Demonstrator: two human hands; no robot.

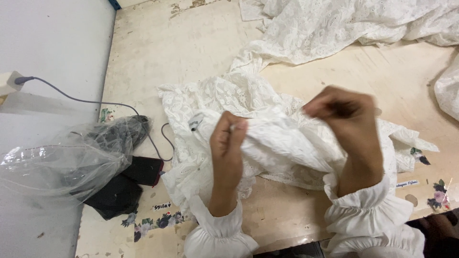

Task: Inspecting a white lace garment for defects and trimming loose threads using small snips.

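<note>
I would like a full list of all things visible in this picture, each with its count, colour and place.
lace garment: one, white, middle of the table, held up by both hands
lace fabric: one large heap, white, top right of the table
table: one, worn cream top, flower stickers along the near edge
plastic bag: one, clear, left edge of the table, over dark things
phone: one, dark with a red rim, beside the bag
cable: one, grey, from a wall plug at the left to the table
left hand: white cuffed sleeve, grip closed on the lace garment
right hand: white cuffed sleeve, grip closed on the lace garment
</note>
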